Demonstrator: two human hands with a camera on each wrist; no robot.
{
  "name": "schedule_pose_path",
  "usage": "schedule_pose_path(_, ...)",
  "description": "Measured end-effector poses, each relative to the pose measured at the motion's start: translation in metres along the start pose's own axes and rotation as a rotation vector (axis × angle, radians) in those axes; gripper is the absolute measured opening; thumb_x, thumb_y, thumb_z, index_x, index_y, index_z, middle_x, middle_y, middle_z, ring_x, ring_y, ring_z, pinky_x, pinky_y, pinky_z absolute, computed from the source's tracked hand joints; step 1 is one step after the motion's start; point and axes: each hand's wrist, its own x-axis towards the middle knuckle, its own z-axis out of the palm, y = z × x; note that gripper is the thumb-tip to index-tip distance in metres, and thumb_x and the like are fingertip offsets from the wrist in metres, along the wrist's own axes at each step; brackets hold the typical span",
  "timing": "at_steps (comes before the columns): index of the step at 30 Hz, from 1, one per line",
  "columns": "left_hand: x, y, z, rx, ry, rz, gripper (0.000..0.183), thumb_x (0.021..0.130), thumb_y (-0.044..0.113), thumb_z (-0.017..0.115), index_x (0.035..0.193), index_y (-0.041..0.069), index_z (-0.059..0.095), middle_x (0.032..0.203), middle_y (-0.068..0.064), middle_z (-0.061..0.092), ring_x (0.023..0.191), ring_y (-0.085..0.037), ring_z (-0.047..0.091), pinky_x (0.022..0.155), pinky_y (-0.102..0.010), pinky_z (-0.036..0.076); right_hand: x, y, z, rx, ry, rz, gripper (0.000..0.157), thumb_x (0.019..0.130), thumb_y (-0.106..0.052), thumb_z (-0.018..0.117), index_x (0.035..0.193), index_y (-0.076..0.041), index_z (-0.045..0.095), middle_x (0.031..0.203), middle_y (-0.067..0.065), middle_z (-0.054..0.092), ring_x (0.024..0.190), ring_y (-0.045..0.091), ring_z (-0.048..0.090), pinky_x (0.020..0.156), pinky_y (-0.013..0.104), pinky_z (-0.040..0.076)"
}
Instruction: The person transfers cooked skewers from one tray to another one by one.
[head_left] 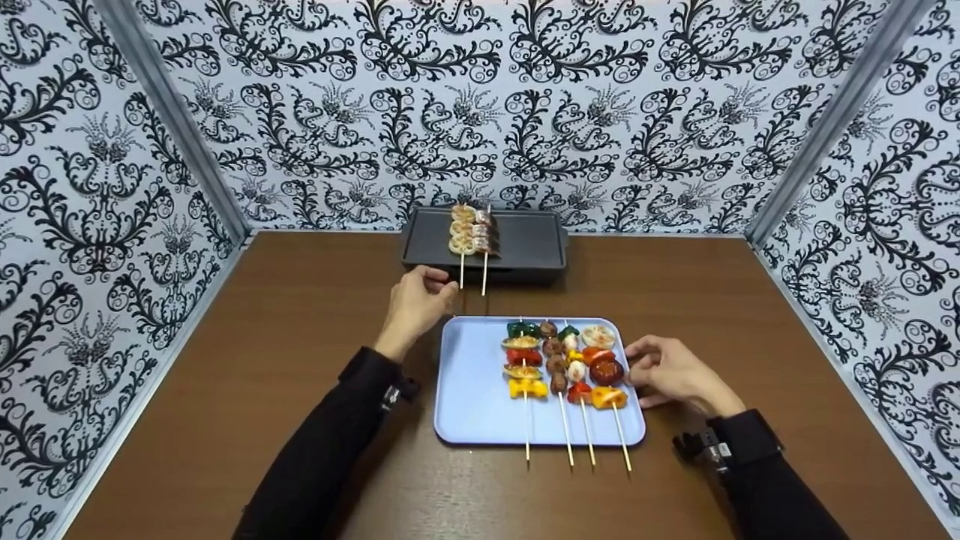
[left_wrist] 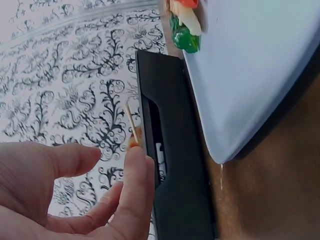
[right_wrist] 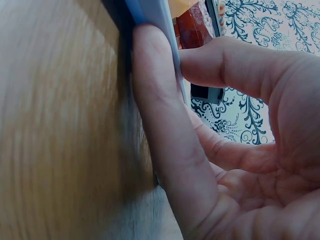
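Observation:
A pale blue tray bears several food skewers on its right half, their sticks jutting past the near edge. My right hand pinches the tray's right rim, thumb above and a finger beneath in the right wrist view. Two more skewers, one of round pale slices and one of browned pieces, lie on a dark grill plate. My left hand is beside their stick ends, in front of the grill. In the left wrist view, its thumb and fingers are apart.
A brown wooden table carries the tray in front of the grill. Patterned white-and-black walls stand behind and at both sides, with grey strips along their corners.

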Motion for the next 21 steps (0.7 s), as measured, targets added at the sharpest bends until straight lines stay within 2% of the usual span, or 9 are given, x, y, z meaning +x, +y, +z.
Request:
schedule_pose_path(3, 0.006, -0.003, 0.002, -0.047, -0.029, -0.04, 0.033, 0.09, 0.032, 0.072, 0.113, 0.01, 0.069, 0.094, -0.004, 0.075, 0.074, -0.018, 0.076, 0.072, -0.028, 0.064, 0.0, 0.001, 0.0, 0.001, -0.012, -0.009, 0.048, 0.088, -0.003, 0.067, 0.132, -0.001, 0.049, 0.102, 0.018, 0.062, 0.086, 0.026, 0.068, 0.072, 0.046, 0.068)
schedule_pose_path(6, 0.012, -0.005, 0.004, -0.137, -0.072, -0.081, 0.033, 0.09, 0.031, 0.073, 0.113, 0.007, 0.068, 0.094, -0.008, 0.075, 0.077, -0.026, 0.077, 0.073, -0.035, 0.067, 0.001, 0.001, 0.0, -0.001, -0.008, -0.007, 0.047, 0.088, -0.003, 0.066, 0.132, -0.002, 0.049, 0.102, 0.018, 0.062, 0.088, 0.027, 0.068, 0.072, 0.046, 0.068)
schedule_pose_path(10, 0.019, -0.007, 0.008, -0.254, -0.099, -0.122, 0.03, 0.091, 0.027, 0.074, 0.11, 0.005, 0.068, 0.094, -0.011, 0.075, 0.086, -0.036, 0.076, 0.081, -0.048, 0.066, 0.002, 0.002, 0.0, 0.0, 0.006, 0.01, 0.046, 0.088, -0.002, 0.067, 0.131, -0.003, 0.05, 0.103, 0.019, 0.062, 0.088, 0.027, 0.068, 0.071, 0.046, 0.068)
schedule_pose_path(12, 0.021, -0.008, 0.01, -0.291, -0.103, -0.14, 0.027, 0.091, 0.025, 0.074, 0.108, 0.005, 0.069, 0.094, -0.012, 0.074, 0.088, -0.037, 0.076, 0.085, -0.05, 0.065, 0.001, 0.001, 0.001, -0.009, 0.0, 0.008, 0.047, 0.088, -0.002, 0.067, 0.132, -0.003, 0.049, 0.104, 0.019, 0.062, 0.087, 0.027, 0.068, 0.072, 0.045, 0.068)
schedule_pose_path(16, 0.026, -0.007, 0.011, -0.364, -0.124, -0.173, 0.025, 0.091, 0.019, 0.074, 0.108, 0.002, 0.069, 0.097, -0.015, 0.071, 0.091, -0.036, 0.076, 0.09, -0.049, 0.064, 0.001, 0.0, 0.0, -0.016, -0.002, 0.0, 0.049, 0.088, -0.003, 0.068, 0.133, -0.001, 0.049, 0.105, 0.019, 0.063, 0.085, 0.026, 0.068, 0.071, 0.044, 0.068)
schedule_pose_path(21, 0.031, -0.007, 0.014, -0.429, -0.146, -0.179, 0.024, 0.09, 0.013, 0.074, 0.109, -0.002, 0.069, 0.099, -0.019, 0.069, 0.092, -0.033, 0.076, 0.088, -0.04, 0.066, 0.0, 0.0, 0.001, -0.009, 0.002, -0.003, 0.05, 0.088, -0.004, 0.069, 0.133, -0.001, 0.049, 0.106, 0.02, 0.062, 0.085, 0.026, 0.068, 0.07, 0.044, 0.068)
